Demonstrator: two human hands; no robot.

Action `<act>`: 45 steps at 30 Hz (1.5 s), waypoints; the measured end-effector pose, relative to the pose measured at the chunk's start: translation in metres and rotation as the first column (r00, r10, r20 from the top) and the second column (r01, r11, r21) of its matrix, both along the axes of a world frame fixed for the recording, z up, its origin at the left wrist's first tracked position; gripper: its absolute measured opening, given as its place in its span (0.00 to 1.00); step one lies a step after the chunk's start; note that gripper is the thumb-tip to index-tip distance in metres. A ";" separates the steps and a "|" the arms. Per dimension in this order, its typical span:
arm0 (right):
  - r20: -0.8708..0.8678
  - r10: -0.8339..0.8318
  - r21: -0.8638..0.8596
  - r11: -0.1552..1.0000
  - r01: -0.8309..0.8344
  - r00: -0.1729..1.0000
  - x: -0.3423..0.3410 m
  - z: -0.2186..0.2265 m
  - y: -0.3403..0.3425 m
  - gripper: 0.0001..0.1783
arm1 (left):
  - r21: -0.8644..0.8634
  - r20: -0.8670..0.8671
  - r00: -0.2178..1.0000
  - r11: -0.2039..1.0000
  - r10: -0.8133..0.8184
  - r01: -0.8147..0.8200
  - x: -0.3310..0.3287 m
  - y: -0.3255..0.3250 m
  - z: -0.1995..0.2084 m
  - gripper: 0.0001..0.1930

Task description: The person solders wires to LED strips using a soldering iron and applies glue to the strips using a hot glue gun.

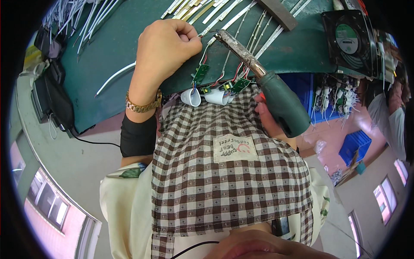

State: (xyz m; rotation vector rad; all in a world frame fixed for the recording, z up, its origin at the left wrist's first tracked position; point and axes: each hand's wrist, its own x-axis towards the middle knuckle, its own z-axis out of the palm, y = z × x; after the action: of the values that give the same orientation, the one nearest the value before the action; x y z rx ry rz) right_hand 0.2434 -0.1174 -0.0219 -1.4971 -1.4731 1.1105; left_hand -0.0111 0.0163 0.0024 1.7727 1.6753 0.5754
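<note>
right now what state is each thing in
left hand, fingers curled; contents unclear
right hand, gripping, partly hidden
soldering iron, held, tilted
light strips, laid side by side
dark bar, lying across strips
circuit board, wired
white cup, open-mouthed
fan, can't tell if running

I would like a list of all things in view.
Soldering iron: one, dark green handle, centre right.
Flat narrow strips: many, pale, top centre.
Rectangular bar: one, grey, over strips.
Square fan: one, black, upper right.
Circuit boards: at least two, green, bench edge.
Hollow plastic cups: two, white, below boards.
Thin cables: many, white, upper left.
Plastic bins: at least two, blue, right.
Flat bench: one, green, top.
Checked apron: one, brown and white, centre.
Bracelet: one, gold, left wrist.
Left hand: one, bare, near strips.
Right hand: one, bare, behind iron.
</note>
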 end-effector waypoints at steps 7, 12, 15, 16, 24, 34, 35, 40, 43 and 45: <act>-0.029 0.016 0.047 0.999 -0.015 0.999 -0.001 -0.001 0.003 0.16 | 0.053 -0.072 0.996 0.997 -0.050 0.054 0.003 -0.006 0.005 0.05; -0.053 0.038 -0.022 0.999 -0.039 0.998 0.012 -0.018 -0.006 0.17 | 0.303 -0.222 0.975 0.949 -0.026 0.094 0.009 -0.019 -0.002 0.03; -0.167 0.076 -0.090 0.992 -0.092 0.983 0.023 -0.020 -0.007 0.17 | 0.390 -0.318 0.948 0.911 -0.003 0.134 0.011 -0.021 -0.002 0.03; -0.155 0.131 -0.079 0.986 -0.144 0.979 0.023 -0.015 -0.004 0.17 | 0.393 -0.309 0.951 0.909 -0.012 0.139 0.010 -0.020 -0.004 0.03; 0.032 0.198 0.198 0.959 -0.201 0.980 0.013 -0.012 0.007 0.18 | 0.389 -0.268 0.963 0.914 -0.004 0.112 0.005 -0.020 -0.006 0.03; -0.026 -0.007 0.086 0.996 0.009 1.000 0.006 -0.017 -0.003 0.20 | 0.238 0.040 0.998 0.970 0.043 -0.051 0.002 -0.015 -0.003 0.05; -0.027 -0.008 0.086 0.996 0.010 1.000 0.006 -0.017 -0.003 0.20 | 0.219 0.097 0.994 0.974 0.044 -0.065 0.001 -0.014 -0.002 0.05; -0.144 -0.029 -0.027 0.999 0.026 0.989 0.004 -0.016 -0.004 0.19 | 0.235 0.082 0.996 0.971 0.018 -0.037 0.005 -0.016 -0.001 0.05; -0.139 0.081 0.037 0.996 -0.077 0.987 0.001 -0.010 0.005 0.18 | 0.255 0.068 0.997 0.966 0.020 -0.037 0.005 -0.015 -0.004 0.04; -0.155 0.060 0.016 0.998 -0.059 0.986 -0.002 -0.009 0.005 0.18 | 0.247 0.086 0.996 0.968 0.026 -0.047 0.006 -0.015 -0.004 0.04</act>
State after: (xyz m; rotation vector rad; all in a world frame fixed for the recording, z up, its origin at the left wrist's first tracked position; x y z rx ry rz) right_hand 0.2418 -0.1123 -0.0308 -1.3343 -1.4218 1.2236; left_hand -0.0050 0.0011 -0.0018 1.8664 1.6395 0.8979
